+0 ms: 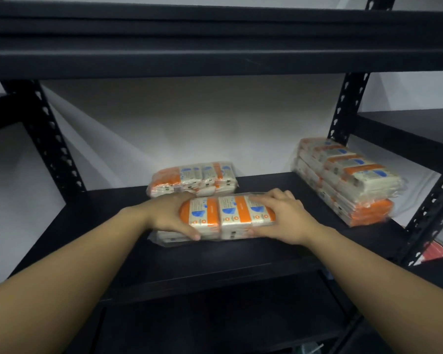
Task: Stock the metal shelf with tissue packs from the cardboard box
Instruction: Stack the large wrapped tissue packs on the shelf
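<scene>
both hands gripping the ends of one tissue pack [228, 215], left hand [173, 215], right hand [283, 218], atop another pack mid-shelf [113, 226]. best lowered level, edges squared, before letting go.

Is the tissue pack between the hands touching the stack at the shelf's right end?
No, the held tissue pack sits apart from the right stack.

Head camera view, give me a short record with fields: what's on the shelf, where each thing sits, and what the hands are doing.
surface: black metal shelf
held item: orange-and-white plastic-wrapped tissue pack, resting on a similar pack at the shelf's front centre
left hand: grips the pack's left end
right hand: grips the pack's right end
behind: single tissue pack near the back wall
right side: stacked tissue packs
cardboard box: not in view
</scene>
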### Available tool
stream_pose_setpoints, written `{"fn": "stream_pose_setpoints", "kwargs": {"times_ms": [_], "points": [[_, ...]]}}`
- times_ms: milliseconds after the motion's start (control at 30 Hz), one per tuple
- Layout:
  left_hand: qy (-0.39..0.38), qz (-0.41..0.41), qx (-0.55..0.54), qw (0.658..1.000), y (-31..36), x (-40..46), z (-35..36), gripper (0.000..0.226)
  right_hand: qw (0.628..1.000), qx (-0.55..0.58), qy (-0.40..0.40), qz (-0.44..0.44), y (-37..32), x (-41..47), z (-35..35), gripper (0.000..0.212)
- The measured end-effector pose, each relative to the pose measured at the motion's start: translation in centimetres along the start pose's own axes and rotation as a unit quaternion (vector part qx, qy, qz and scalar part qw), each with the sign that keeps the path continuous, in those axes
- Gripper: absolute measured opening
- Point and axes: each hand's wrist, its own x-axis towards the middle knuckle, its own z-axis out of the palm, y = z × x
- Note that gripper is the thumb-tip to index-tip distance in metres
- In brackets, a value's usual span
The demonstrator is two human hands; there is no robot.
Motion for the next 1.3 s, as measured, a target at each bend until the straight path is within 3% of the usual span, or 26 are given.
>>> {"fn": "stream_pose_setpoints", "kwargs": {"times_ms": [200, 500, 667, 867, 1067, 1300], "points": [[0.078, -0.016, -0.056, 0.995, -0.7, 0.5, 1.3, 0.107, 1.0, 0.014, 0.005, 0.026, -0.6, 1.1, 0.7, 0.076], [0.055, -0.013, -0.104, 0.993, -1.9, -0.3, 0.4, 0.13, 0.992, 0.12, 0.008, 0.041, 0.1, 0.4, 1.2, 0.088], [0.049, -0.018, -0.085, 0.995, -3.7, -1.8, -0.2, 0.133, 0.998, 0.039, -0.053, -0.008, -1.1, 2.2, 0.1, 0.108], [0.062, -0.054, -0.157, 0.984, -3.9, -1.6, 0.1, 0.125, 0.985, 0.015, -0.169, 0.024, -3.5, 5.6, -0.6, 0.118], [0.082, -0.062, -0.198, 0.975, -4.3, -1.4, 0.7, 0.123, 0.985, 0.038, -0.166, 0.003, -3.3, 5.7, -0.7, 0.102], [0.095, -0.06, -0.234, 0.966, -4.6, -1.6, 1.1, 0.108, 0.982, 0.1, -0.161, 0.021, -2.6, 4.9, -1.1, 0.109]]}}
